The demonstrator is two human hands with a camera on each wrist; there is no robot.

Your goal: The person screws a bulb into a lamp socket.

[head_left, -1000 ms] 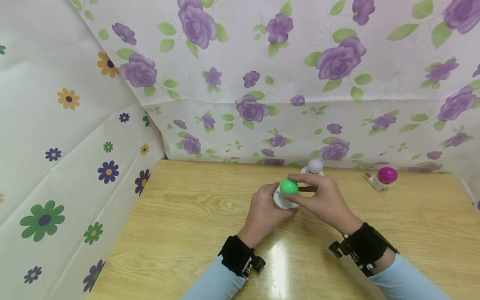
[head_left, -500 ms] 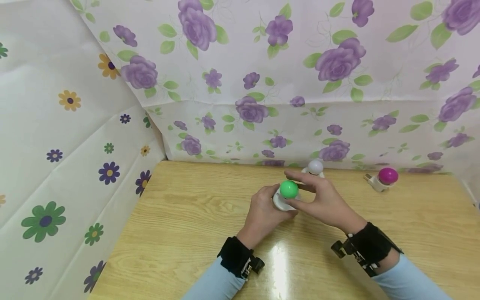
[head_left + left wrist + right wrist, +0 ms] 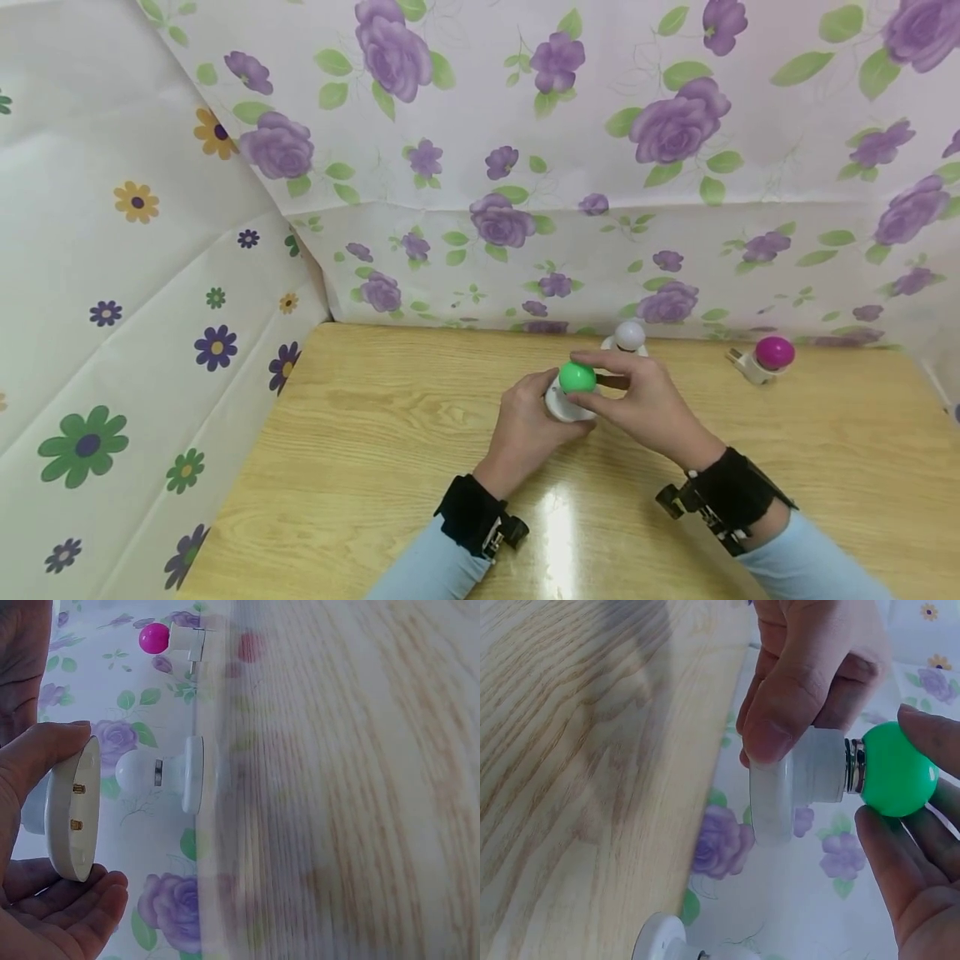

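Note:
My left hand (image 3: 528,429) grips a white lamp holder (image 3: 561,407) above the wooden table. In the left wrist view, two brass screw terminals show on the holder's hollow underside. A green light bulb (image 3: 897,769) sits at the holder's mouth, with part of its metal screw base visible between the two. From the right, my right hand (image 3: 648,408) pinches the green bulb between thumb and fingers. How deep the bulb sits in the socket cannot be fully told.
Behind the hands, a white bulb (image 3: 630,334) stands upright in a round white holder (image 3: 193,776) near the table's back edge. Farther right, a magenta bulb (image 3: 775,353) is in a white plug-in socket (image 3: 757,367) with metal prongs. Flowered sheeting (image 3: 450,275) rises behind the table (image 3: 360,467).
My right hand's fingers loosened from the green bulb half a second ago and now grip it again. My left hand has kept its hold on the lamp holder.

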